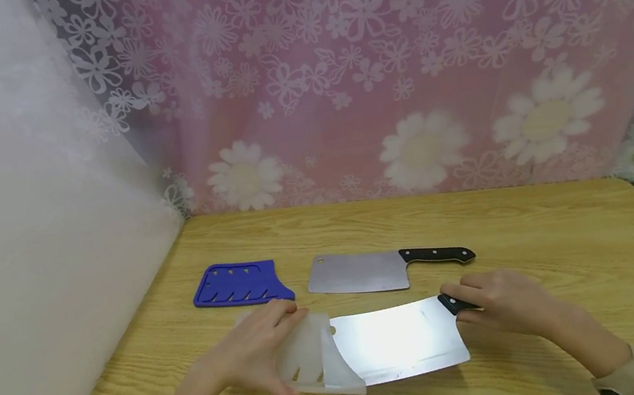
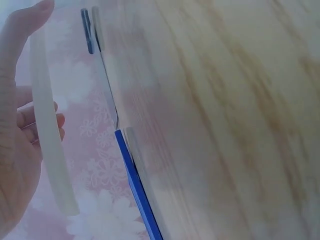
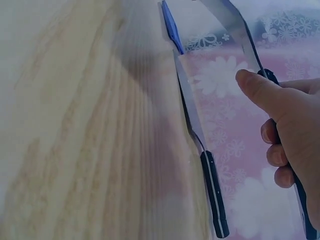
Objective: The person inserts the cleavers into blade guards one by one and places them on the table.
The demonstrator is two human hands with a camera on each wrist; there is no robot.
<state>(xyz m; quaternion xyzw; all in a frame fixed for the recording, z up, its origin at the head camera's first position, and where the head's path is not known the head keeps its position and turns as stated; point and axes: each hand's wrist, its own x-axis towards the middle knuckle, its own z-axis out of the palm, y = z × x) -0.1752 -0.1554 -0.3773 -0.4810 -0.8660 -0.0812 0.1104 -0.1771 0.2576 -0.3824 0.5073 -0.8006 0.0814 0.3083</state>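
Observation:
My left hand (image 1: 258, 353) grips a translucent white blade sheath (image 1: 311, 352) between thumb and fingers, above the table. My right hand (image 1: 501, 303) holds a cleaver by its black handle (image 1: 454, 304), the shiny blade (image 1: 400, 341) pointing left. The blade's holed end is at the sheath's mouth, and the sheath's lower corner overlaps it; whether any of it is inside, I cannot tell. In the left wrist view the sheath (image 2: 47, 120) stands edge-on between thumb and fingers. In the right wrist view the fingers curl round the cleaver's handle (image 3: 297, 192).
Behind the hands a second cleaver (image 1: 361, 272) with a black handle lies flat on the wood-grain table (image 1: 548, 222). To its left lies a blue slotted sheath (image 1: 237, 284). A pink flowered curtain (image 1: 341, 116) hangs along the back, and a white sheet (image 1: 46, 236) covers the left side.

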